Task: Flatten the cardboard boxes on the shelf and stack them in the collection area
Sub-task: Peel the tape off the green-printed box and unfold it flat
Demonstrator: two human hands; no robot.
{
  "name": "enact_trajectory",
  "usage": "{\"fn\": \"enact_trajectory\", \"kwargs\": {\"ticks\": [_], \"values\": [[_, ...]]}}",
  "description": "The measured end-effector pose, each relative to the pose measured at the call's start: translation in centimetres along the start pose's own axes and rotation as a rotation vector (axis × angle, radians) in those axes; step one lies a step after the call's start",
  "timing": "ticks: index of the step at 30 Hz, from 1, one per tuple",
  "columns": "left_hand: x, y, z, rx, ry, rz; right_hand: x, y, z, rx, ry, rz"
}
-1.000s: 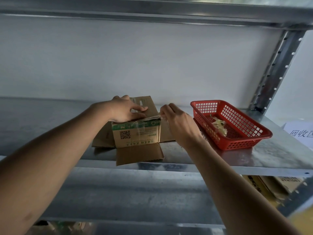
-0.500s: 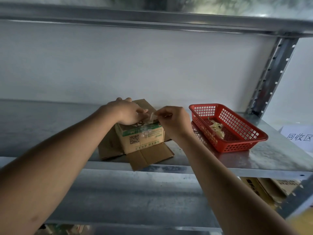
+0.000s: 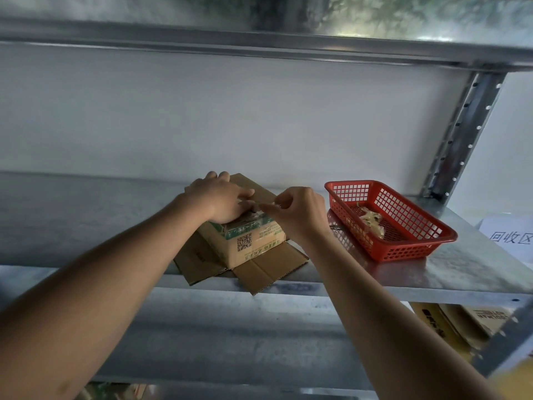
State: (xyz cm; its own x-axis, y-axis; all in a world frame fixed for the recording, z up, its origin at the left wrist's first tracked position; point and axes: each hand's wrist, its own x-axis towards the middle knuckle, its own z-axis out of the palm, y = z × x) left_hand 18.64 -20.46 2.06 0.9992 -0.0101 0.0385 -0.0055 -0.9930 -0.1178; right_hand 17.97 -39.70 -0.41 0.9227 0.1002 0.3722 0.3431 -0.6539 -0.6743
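Fig.: cardboard box (image 3: pixel 248 243) at frame centre, on the shelf (image 3: pixel 450 272) edge w/ flaps splayed. Your left hand (image 3: pixel 222 199) lies flat on top, likely to steady it; your right hand (image 3: pixel 297 210) pinches clear tape (image 3: pixel 264 205), peeling it so the box can collapse. Red basket (image 3: pixel 403 241) at right holds tape scraps.

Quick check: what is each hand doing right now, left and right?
Left hand: open, pressing flat on top of the cardboard box.
Right hand: fingers pinching a strip of clear tape at the box top.

Small brown cardboard box (image 3: pixel 248 243), green band and QR code on its side, frame centre; flaps splayed flat on metal shelf (image 3: pixel 461 269).
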Motion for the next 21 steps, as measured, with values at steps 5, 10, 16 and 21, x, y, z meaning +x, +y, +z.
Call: {"fn": "enact_trajectory", "kwargs": {"ticks": [5,10,16,21], "values": [[-0.1,0.0,0.4,0.023,0.027,0.014,0.3,-0.7,0.2,-0.063,-0.002,0.04],[0.3,-0.1,1.0,0.018,0.048,0.001,0.3,-2.0,0.5,-0.14,-0.065,-0.025],[0.6,-1.3,3.1,-0.317,0.027,-0.058,-0.2,-1.9,0.5,0.325,-0.16,0.214],[1.3,-1.2,3.0,-0.358,-0.013,0.001,-0.7,-2.3,-0.3,0.65,-0.292,0.238]]}}
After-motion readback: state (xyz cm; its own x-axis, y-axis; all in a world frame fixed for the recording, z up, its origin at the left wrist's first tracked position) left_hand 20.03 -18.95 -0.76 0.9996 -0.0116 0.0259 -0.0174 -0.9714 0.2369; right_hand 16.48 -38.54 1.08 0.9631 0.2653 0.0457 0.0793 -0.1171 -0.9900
